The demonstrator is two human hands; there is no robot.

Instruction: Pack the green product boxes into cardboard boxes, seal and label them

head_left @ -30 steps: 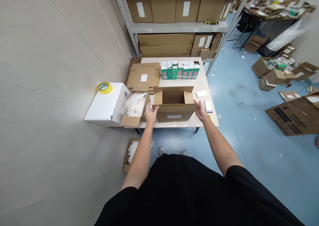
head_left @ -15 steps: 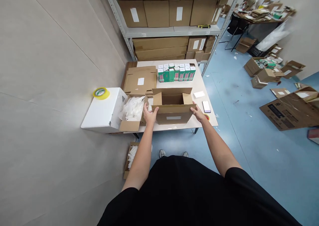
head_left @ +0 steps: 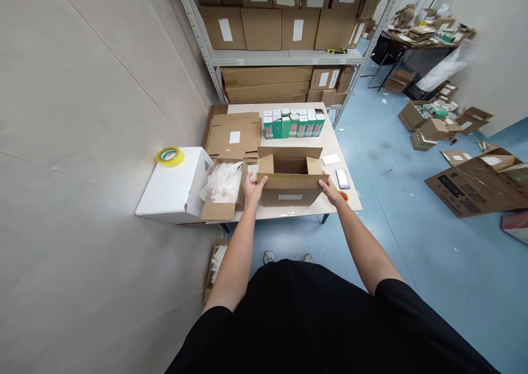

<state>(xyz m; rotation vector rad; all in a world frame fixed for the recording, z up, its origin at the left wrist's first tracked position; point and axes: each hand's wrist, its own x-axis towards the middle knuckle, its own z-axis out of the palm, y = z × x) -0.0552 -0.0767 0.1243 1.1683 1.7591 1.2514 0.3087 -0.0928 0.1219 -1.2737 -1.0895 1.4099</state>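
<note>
An open cardboard box (head_left: 290, 197) stands upright near the front edge of the table (head_left: 272, 211), its flaps raised and a white label on its near side. My left hand (head_left: 254, 188) grips its left near corner, thumb on the near flap. At the right near corner, my right hand (head_left: 329, 189) holds the box the same way. Behind it are rows of small green-and-white boxes (head_left: 293, 126). To the left, an open carton holds white plastic packing (head_left: 225, 182). Flattened cardboard (head_left: 234, 135) lies behind that carton.
A yellow tape roll (head_left: 170, 156) sits on a white block (head_left: 173, 184) at the left. By my right hand lie a phone (head_left: 342, 179), a white card (head_left: 330, 159) and a red-yellow tape roll (head_left: 344, 196). A metal shelf (head_left: 284, 58) with cartons rises behind; more boxes (head_left: 474, 187) litter the floor.
The cardboard box and both hands have shifted slightly to the right relative to the table. Both hands keep hold of it. The view has also moved a little.
</note>
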